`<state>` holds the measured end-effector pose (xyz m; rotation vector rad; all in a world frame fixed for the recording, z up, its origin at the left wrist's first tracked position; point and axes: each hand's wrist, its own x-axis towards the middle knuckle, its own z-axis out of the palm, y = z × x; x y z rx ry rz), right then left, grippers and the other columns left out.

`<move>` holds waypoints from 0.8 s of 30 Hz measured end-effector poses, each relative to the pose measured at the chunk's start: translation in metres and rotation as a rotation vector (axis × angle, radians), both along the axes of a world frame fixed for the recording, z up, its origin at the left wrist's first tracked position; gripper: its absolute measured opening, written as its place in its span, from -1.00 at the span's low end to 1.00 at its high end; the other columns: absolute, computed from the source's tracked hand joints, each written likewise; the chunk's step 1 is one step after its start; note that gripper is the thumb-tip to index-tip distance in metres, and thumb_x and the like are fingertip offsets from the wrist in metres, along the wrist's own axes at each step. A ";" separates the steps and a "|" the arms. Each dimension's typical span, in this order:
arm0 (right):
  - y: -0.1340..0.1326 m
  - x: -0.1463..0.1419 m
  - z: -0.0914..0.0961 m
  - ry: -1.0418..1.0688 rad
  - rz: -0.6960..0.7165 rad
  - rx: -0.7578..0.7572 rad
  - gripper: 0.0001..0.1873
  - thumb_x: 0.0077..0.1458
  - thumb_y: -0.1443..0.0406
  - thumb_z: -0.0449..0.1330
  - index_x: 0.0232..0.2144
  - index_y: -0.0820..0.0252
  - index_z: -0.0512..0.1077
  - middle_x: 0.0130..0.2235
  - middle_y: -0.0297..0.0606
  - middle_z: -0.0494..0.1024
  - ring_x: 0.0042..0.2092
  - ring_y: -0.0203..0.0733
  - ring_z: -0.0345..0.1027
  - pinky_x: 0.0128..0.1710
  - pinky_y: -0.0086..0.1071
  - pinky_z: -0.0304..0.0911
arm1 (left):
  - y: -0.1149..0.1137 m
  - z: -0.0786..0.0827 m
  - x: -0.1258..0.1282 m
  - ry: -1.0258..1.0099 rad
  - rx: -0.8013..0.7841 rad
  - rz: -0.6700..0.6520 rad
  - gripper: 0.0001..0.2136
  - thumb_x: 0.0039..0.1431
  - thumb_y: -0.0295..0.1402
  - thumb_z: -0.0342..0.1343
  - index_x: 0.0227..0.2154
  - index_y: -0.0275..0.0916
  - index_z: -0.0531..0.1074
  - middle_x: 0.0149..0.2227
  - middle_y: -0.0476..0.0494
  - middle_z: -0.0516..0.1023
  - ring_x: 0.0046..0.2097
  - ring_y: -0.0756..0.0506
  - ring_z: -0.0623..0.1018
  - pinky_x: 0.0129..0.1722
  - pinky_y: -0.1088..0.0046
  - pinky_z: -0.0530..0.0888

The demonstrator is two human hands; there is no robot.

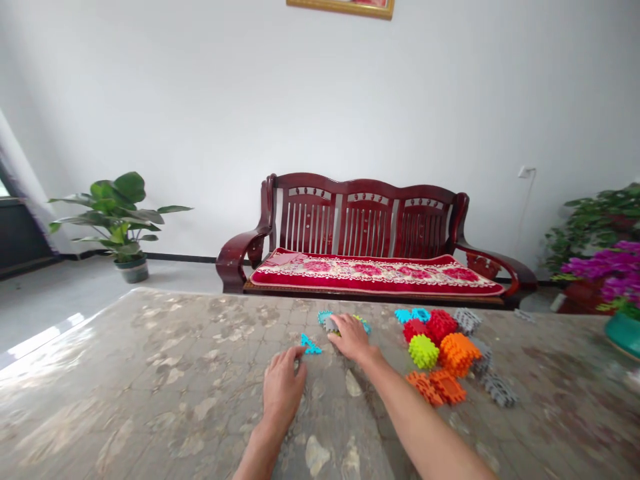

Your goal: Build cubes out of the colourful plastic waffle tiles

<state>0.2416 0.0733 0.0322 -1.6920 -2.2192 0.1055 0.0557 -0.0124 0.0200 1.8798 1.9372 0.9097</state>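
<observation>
My right hand is at the middle of the table, thumb and fingers closed on a grey toothed interlocking toy tile. Light blue tile edges show beside and behind it, and yellow-green bits peek out past the fingers; the hand hides how these pieces join. My left hand rests on the tabletop, lower and to the left, with its fingers loosely bent, thumb apart and nothing held. Just beyond its fingertips lies a bright blue triangular tile.
Right of my hands sit piles of red, lime green, orange and grey tiles. A patterned cover lies over the table. Behind it stands a wooden bench. A pot of purple flowers is at the right edge.
</observation>
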 end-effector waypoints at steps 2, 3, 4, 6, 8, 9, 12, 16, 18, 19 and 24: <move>-0.008 -0.002 -0.002 0.009 -0.001 0.012 -0.56 0.04 0.23 0.19 0.01 0.05 0.40 -0.04 -0.20 0.50 0.02 -0.09 0.33 0.02 -0.26 0.15 | 0.000 0.001 0.000 -0.002 -0.003 -0.006 -0.71 0.10 -0.46 0.03 -0.13 -0.16 0.49 -0.15 -0.12 0.60 -0.05 -0.14 0.50 -0.01 0.35 0.33; -0.014 -0.003 -0.002 0.013 0.001 0.018 -0.58 0.03 0.25 0.19 0.00 0.05 0.41 -0.05 -0.21 0.51 0.01 -0.10 0.33 0.01 -0.27 0.16 | 0.000 0.000 0.000 -0.005 -0.004 -0.009 -0.71 0.09 -0.47 0.03 -0.13 -0.15 0.49 -0.14 -0.12 0.60 -0.04 -0.14 0.50 -0.01 0.34 0.33; -0.019 -0.004 -0.002 0.016 0.004 0.021 -0.59 0.03 0.26 0.19 -0.01 0.04 0.42 -0.06 -0.22 0.51 0.01 -0.11 0.34 0.01 -0.28 0.16 | 0.000 0.000 0.000 -0.009 -0.004 -0.013 -0.71 0.09 -0.47 0.03 -0.13 -0.15 0.49 -0.14 -0.12 0.60 -0.04 -0.15 0.50 0.00 0.34 0.32; -0.031 -0.005 -0.002 0.032 0.016 0.032 -0.58 0.01 0.28 0.19 -0.02 0.04 0.42 -0.07 -0.23 0.52 -0.01 -0.11 0.34 0.00 -0.29 0.17 | 0.001 -0.001 0.000 -0.026 0.000 -0.021 -0.71 0.09 -0.47 0.03 -0.13 -0.15 0.49 -0.13 -0.12 0.60 -0.03 -0.15 0.50 0.00 0.33 0.32; -0.042 -0.006 -0.002 0.080 0.039 0.064 -0.54 -0.02 0.29 0.20 -0.01 0.08 0.40 -0.08 -0.22 0.53 0.00 -0.10 0.34 0.01 -0.28 0.18 | 0.001 -0.002 0.000 -0.056 0.012 -0.036 -0.72 0.11 -0.45 0.03 -0.13 -0.15 0.48 -0.12 -0.12 0.60 -0.03 -0.14 0.50 0.00 0.34 0.33; -0.047 -0.006 -0.002 0.116 0.053 0.086 -0.51 -0.04 0.31 0.21 0.01 0.10 0.39 -0.07 -0.21 0.53 0.00 -0.09 0.34 0.01 -0.27 0.19 | 0.002 -0.003 0.000 -0.076 0.019 -0.048 -0.74 0.12 -0.42 0.03 -0.13 -0.15 0.48 -0.12 -0.12 0.60 -0.03 -0.14 0.51 -0.01 0.35 0.34; -0.062 -0.006 -0.003 0.244 0.085 0.151 -0.44 -0.09 0.37 0.21 0.04 0.13 0.36 -0.04 -0.20 0.51 0.03 -0.09 0.32 0.05 -0.24 0.21 | 0.001 -0.003 0.002 -0.155 0.044 -0.091 -0.74 0.17 -0.31 0.03 -0.10 -0.16 0.47 -0.11 -0.14 0.61 -0.04 -0.13 0.53 -0.02 0.36 0.36; -0.078 -0.009 -0.005 0.407 0.094 0.198 -0.39 -0.13 0.45 0.19 0.05 0.13 0.33 -0.01 -0.19 0.47 0.07 -0.10 0.30 0.10 -0.20 0.22 | -0.001 -0.001 0.005 -0.238 0.035 -0.130 -0.61 0.17 -0.20 0.05 0.05 -0.14 0.39 -0.08 -0.14 0.60 -0.01 -0.15 0.53 0.01 0.33 0.35; -0.083 -0.010 -0.007 0.481 0.126 0.201 -0.36 -0.14 0.48 0.16 0.06 0.12 0.31 0.01 -0.19 0.45 0.08 -0.11 0.29 0.12 -0.19 0.23 | -0.002 -0.001 0.006 -0.247 0.025 -0.149 -0.57 0.16 -0.20 0.05 0.10 -0.15 0.35 -0.06 -0.16 0.60 0.01 -0.16 0.51 0.04 0.31 0.33; -0.086 -0.011 -0.008 0.517 0.149 0.198 -0.35 -0.14 0.50 0.14 0.07 0.11 0.30 0.02 -0.20 0.43 0.08 -0.13 0.29 0.11 -0.21 0.24 | -0.002 0.000 0.006 -0.244 0.023 -0.154 -0.55 0.15 -0.21 0.06 0.11 -0.16 0.34 -0.05 -0.16 0.59 0.02 -0.16 0.51 0.06 0.30 0.32; -0.093 -0.011 -0.017 0.659 0.229 0.199 -0.31 -0.15 0.54 0.09 0.09 0.09 0.26 0.07 -0.18 0.37 0.06 -0.16 0.31 0.04 -0.26 0.34 | -0.001 -0.004 0.006 -0.222 0.003 -0.174 -0.45 0.02 -0.28 0.17 0.13 -0.18 0.32 -0.08 -0.15 0.60 0.00 -0.16 0.51 0.03 0.32 0.34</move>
